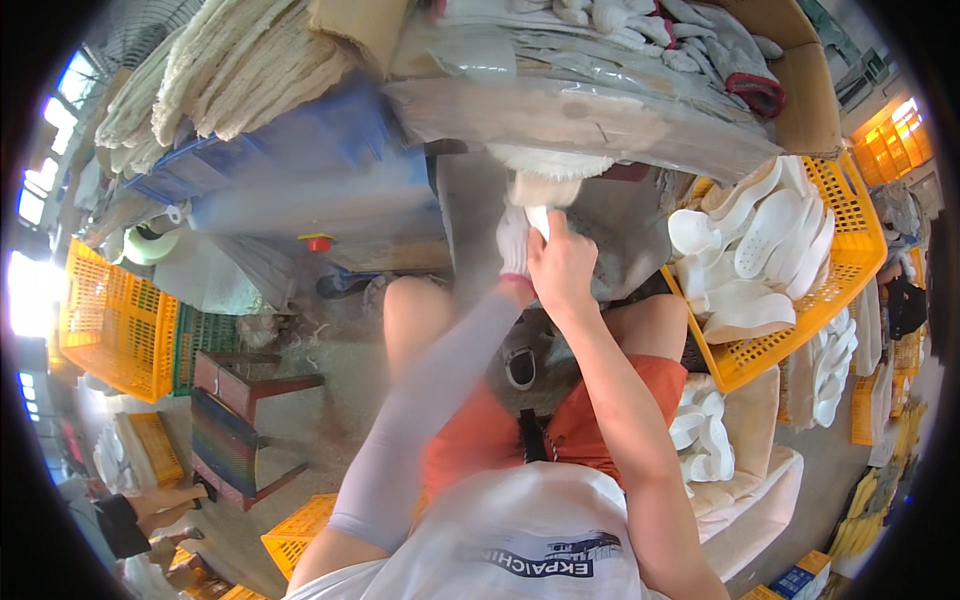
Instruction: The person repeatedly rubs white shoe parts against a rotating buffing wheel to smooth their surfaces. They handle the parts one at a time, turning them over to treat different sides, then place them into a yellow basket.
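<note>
Two hands meet above the knees, close together and touching. The left hand, in a white knit glove with a pale sleeve over the forearm, closes around a small white piece. The right hand, bare, grips the same white piece with thumb and fingers folded over it. Only the top edge of the piece shows between the hands; its full shape is hidden by the fingers and cannot be determined.

Directly above the hands, a pale soft pad sits under the edge of a grey work surface; motion blur makes its outline unclear. Behind the hands, a grey machine body is partly covered by both hands.

Right of the right hand, a yellow plastic basket holds white shoe soles, stacked loosely. More white soles lie below the basket beside the right forearm, partly hidden by the arm.

Above the work surface, a cardboard box holds white gloves, cut off by the frame edge.

Left of the left hand, a blue crate carries fibrous mats. Further left stand a small wooden stool and a yellow crate.

Another person's legs appear at the lower left rim, heavily distorted.
</note>
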### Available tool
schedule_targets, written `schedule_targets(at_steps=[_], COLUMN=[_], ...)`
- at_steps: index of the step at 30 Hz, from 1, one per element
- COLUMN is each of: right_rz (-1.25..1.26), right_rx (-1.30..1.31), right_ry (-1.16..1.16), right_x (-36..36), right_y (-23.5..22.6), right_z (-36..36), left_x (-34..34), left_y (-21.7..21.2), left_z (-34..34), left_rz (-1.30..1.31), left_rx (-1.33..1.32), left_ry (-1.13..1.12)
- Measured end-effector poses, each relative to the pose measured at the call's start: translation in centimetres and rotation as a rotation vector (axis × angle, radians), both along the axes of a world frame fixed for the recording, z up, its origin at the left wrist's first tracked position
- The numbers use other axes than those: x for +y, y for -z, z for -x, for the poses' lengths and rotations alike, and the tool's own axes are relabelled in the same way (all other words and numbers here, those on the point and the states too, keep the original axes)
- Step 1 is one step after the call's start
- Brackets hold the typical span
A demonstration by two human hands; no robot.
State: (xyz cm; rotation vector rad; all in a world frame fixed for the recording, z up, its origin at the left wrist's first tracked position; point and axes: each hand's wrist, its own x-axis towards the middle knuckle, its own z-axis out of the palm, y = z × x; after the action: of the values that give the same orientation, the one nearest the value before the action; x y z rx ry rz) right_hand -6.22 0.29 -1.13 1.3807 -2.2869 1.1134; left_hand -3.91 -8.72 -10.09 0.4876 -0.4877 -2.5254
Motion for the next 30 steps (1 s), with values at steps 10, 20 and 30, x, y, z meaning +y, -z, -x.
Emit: schedule_targets(at_steps=[10, 20, 30], right_rz=[-0.242, -0.105, 0.156], right_rx=[-1.300, -1.402, -1.155], right_ry=[-0.475, -0.176, -0.296], right_x=[3.5, 8.4, 11.2], right_y=[-4.7, -9.2, 3.0], right_z=[2.4, -1.0, -1.2], left_x=[-2.9, -3.4, 7.7], left_y=[-2.5, -6.4, -10.8], left_z=[0.1, -5.9, -10.5], left_rz=[0.226, -0.017, 0.754], left_rx=[0.021, -0.076, -0.385], left_ry=[0.169, -0.159, 0.049])
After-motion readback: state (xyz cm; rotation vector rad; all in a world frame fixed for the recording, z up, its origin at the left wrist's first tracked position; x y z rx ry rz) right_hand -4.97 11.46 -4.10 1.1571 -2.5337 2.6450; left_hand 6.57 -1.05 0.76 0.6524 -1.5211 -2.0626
